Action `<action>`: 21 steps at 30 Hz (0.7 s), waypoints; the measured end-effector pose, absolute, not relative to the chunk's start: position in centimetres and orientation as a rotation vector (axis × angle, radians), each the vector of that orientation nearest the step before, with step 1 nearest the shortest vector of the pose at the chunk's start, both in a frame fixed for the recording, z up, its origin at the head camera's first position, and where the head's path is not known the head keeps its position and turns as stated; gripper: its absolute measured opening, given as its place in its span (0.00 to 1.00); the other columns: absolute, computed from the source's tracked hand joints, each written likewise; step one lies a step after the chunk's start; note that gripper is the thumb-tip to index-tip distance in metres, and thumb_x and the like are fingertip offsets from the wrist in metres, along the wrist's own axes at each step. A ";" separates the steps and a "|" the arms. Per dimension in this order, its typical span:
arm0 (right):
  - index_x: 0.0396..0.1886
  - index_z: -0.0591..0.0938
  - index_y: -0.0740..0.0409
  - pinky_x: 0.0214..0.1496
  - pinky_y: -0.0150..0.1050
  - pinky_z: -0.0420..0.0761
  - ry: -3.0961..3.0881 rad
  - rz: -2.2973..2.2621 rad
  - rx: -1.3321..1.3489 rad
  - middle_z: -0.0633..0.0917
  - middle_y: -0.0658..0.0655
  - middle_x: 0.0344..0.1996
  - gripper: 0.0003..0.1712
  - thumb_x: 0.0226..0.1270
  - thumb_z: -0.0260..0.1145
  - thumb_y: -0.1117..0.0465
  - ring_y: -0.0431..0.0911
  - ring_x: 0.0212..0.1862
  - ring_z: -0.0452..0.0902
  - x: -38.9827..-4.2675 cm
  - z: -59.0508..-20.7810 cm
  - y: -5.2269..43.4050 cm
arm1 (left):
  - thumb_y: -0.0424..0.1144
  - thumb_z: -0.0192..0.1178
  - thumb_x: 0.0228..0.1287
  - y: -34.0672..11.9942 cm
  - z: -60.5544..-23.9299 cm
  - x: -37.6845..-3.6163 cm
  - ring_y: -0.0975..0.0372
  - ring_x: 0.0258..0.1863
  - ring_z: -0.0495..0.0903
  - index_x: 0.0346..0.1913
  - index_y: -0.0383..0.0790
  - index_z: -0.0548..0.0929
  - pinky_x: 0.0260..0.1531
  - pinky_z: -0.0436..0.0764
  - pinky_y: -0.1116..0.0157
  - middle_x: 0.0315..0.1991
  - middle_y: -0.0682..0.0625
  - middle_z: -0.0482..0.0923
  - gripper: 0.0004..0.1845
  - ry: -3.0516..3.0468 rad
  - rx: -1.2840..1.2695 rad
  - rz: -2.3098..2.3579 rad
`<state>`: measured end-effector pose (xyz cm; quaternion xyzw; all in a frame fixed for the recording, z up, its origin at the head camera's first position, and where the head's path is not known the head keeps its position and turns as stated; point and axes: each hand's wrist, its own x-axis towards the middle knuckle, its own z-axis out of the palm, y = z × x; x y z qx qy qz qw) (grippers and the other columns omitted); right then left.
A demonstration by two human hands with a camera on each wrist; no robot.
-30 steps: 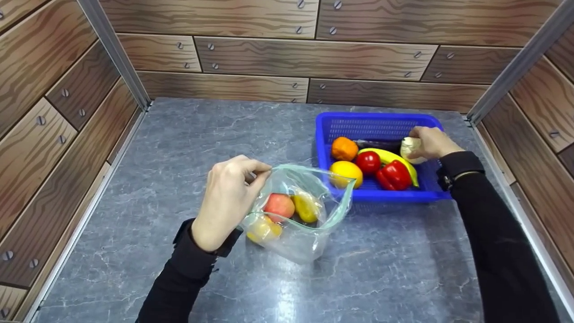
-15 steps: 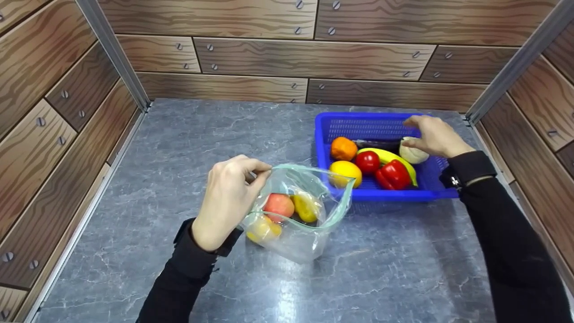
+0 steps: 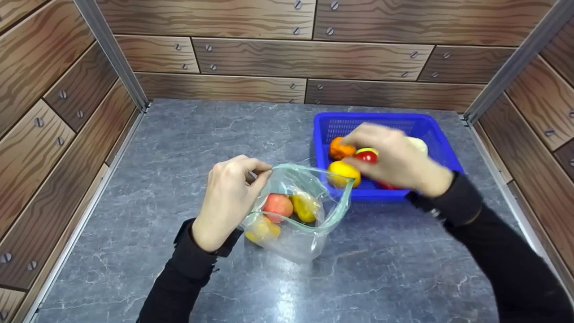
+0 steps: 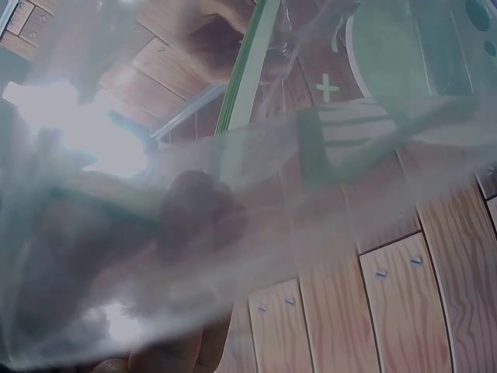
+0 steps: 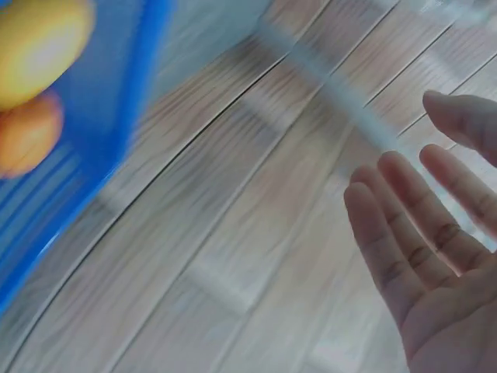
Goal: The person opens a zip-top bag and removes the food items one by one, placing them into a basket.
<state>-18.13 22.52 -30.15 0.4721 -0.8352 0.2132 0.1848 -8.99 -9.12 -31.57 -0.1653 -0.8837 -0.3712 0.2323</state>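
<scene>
My left hand (image 3: 262, 172) pinches the green-edged rim of a clear zip bag (image 3: 309, 242) and holds its mouth up. Inside lie a red apple (image 3: 278, 205) and yellow fruits (image 3: 306, 207). My right hand (image 3: 381, 152), blurred, hovers over the blue basket (image 3: 381, 120) with straight fingers (image 5: 404, 241) and holds nothing. The basket holds an orange (image 3: 338, 150), a tomato (image 3: 367, 156), a yellow fruit (image 3: 343, 172) and a white bulb (image 3: 419, 143); a red pepper is mostly hidden under the hand. The left wrist view is filled by the bag's film (image 4: 233, 233).
The bag stands on a grey marble-look counter (image 3: 202, 130) enclosed by wood-patterned walls at the left, back and right. The basket sits at the back right, just behind the bag. Bare counter lies to the left and in front.
My right hand let go of the white bulb at the basket's right end and swept left across the basket, now empty. The left hand and bag have not moved.
</scene>
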 end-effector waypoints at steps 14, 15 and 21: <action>0.41 0.90 0.55 0.43 0.34 0.88 -2.144 0.386 1.766 0.88 0.53 0.37 0.10 0.60 0.81 0.63 0.45 0.39 0.85 -13.3 -33.5 13.0 | 0.30 0.72 0.65 -9.3 -31.8 -9.0 0.61 0.28 0.88 0.37 0.39 0.94 0.30 0.87 0.66 0.32 0.48 0.91 0.02 -2.415 -0.474 -1.020; 0.41 0.90 0.55 0.43 0.35 0.88 -2.177 0.359 1.781 0.89 0.52 0.36 0.09 0.61 0.80 0.63 0.45 0.38 0.85 -13.3 -33.9 12.6 | 0.30 0.72 0.65 -9.3 -31.8 -9.0 0.61 0.29 0.88 0.37 0.39 0.93 0.30 0.87 0.66 0.32 0.48 0.91 0.02 -2.416 -0.473 -1.020; 0.41 0.88 0.55 0.40 0.36 0.88 -2.434 0.258 1.824 0.90 0.53 0.36 0.03 0.70 0.73 0.65 0.47 0.38 0.87 -14.8 -36.8 10.5 | 0.31 0.72 0.65 -9.2 -31.9 -9.0 0.62 0.29 0.88 0.37 0.40 0.94 0.30 0.86 0.66 0.32 0.49 0.91 0.03 -2.418 -0.474 -1.013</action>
